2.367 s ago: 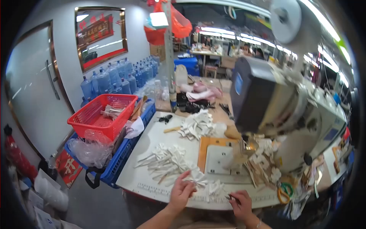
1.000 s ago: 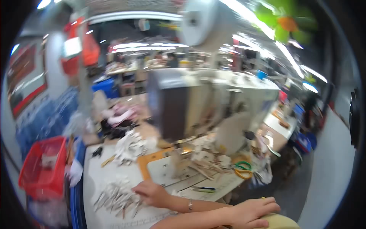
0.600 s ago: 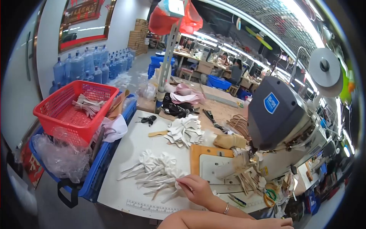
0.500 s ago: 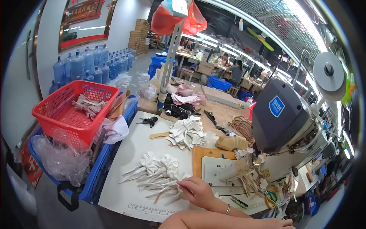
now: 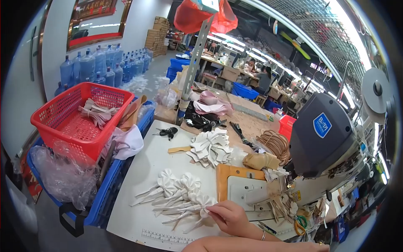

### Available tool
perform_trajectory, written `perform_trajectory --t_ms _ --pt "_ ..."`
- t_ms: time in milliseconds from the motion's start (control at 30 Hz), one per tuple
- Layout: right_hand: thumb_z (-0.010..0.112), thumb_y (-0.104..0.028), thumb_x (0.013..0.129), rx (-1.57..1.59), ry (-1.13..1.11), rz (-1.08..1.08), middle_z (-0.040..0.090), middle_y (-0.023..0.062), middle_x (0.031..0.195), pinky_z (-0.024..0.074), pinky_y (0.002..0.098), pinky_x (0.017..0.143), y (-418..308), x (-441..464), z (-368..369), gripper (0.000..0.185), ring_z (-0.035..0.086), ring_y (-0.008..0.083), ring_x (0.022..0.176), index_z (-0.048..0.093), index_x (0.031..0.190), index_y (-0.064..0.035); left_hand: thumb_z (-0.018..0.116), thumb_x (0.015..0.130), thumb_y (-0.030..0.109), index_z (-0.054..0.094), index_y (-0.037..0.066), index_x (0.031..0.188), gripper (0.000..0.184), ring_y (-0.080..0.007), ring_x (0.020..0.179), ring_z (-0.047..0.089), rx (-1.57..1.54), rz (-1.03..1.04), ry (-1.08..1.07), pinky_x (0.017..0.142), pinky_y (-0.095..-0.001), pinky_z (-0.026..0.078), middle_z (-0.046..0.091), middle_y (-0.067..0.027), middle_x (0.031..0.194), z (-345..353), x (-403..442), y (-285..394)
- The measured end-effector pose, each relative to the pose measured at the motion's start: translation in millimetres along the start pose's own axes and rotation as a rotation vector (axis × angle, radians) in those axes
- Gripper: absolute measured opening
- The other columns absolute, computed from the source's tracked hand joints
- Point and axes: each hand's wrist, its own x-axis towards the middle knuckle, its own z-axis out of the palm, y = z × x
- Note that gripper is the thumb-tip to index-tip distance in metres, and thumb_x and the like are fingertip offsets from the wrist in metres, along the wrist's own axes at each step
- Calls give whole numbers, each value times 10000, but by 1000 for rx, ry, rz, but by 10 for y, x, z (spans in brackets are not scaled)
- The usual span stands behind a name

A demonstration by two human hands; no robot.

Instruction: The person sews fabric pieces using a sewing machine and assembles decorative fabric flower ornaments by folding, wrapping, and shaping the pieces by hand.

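My right hand (image 5: 230, 217), with a bracelet on its wrist, has thumb and fingers pinched on the right end of a white flower-shaped piece (image 5: 203, 200). More of these white pieces (image 5: 168, 183) with long narrow tails lie beside it on the white table (image 5: 138, 178). My left forearm crosses below the right one. At the bottom edge my left hand (image 5: 315, 247) is partly cut off, and its fingers do not show clearly. Behind the flower-shaped pieces is a heap of flat white cut pieces (image 5: 211, 147), near the sewing machine (image 5: 321, 134).
A red basket (image 5: 79, 126) rests over a blue crate (image 5: 100, 206) at the left. Black snips (image 5: 168, 132), a wooden stick (image 5: 179, 149), a coil of brown cord (image 5: 273, 145) and green-orange scissors (image 5: 300, 225) lie around. Co-workers (image 5: 264, 78) sit far behind.
From being apart in front, my hands have come to crossed arms: the right moved left to the white pieces, the left moved right. A dark tool once in my right hand lies on the table.
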Motion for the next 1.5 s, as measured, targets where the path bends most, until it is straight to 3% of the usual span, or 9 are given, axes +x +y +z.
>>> perform_trajectory --t_ms 167,767,933,1033,1100,1167,1233,1300,1500 --pt "698 -28 733 33 3 27 624 71 756 465 294 530 -12 -50 35 208 584 210 632 667 937 -55 402 942 390 430 10 1241 485 -408 907 536 -67 -155 -199 780 -432 451 476 -241 1087 -109 0 64" --pt "692 -112 750 -14 -39 27 619 63 740 468 321 559 146 -95 39 197 589 231 638 657 937 -66 456 919 424 496 4 1176 494 -380 944 541 -138 -148 -83 814 -417 438 534 -236 1024 -190 -57 -69" --pt "691 -70 753 -91 -2 236 619 106 727 501 335 630 228 -332 -283 210 620 261 692 646 954 -31 563 854 384 587 -4 972 406 -366 777 581 -23 -95 -159 661 -423 459 597 -186 852 -714 -167 46" --pt "681 -70 766 37 -114 425 619 104 709 502 333 700 721 -1166 -528 198 632 245 714 644 956 -27 654 780 282 560 35 1102 417 -179 688 565 86 -289 -24 626 -277 452 602 -61 839 -1276 -475 339" --pt "670 -60 739 -443 26 369 613 142 836 473 382 721 627 -1443 -737 257 613 252 837 639 994 -58 705 700 144 556 1 1042 400 -204 648 600 124 -366 471 582 -311 475 605 -111 723 -1549 -652 579" --pt "654 -37 688 -395 22 528 584 136 836 450 410 687 490 -1615 -943 247 562 302 787 627 933 -50 676 806 227 374 48 1332 633 -144 681 587 404 -575 818 593 -253 476 591 -65 792 -1775 -795 659" --pt "651 -40 671 -481 106 570 574 128 828 442 413 690 502 -1885 -955 231 542 315 770 621 901 -44 667 815 223 256 20 1396 740 -163 662 595 690 -761 1060 598 -278 486 591 -69 782 -1864 -894 544" --pt "565 -92 826 -603 -22 564 539 182 1073 423 445 813 431 -2002 -972 300 506 378 986 557 1119 -25 664 815 224 194 -5 1410 791 -188 648 603 813 -857 1019 607 -300 492 590 -74 772 -1893 -917 432" --pt "569 -33 778 -505 176 537 552 171 1073 392 450 869 479 -2168 -696 309 499 364 1003 588 1086 -46 645 825 190 102 -7 1421 830 -234 618 607 704 -721 934 581 -339 482 593 -91 709 -1769 -787 306"
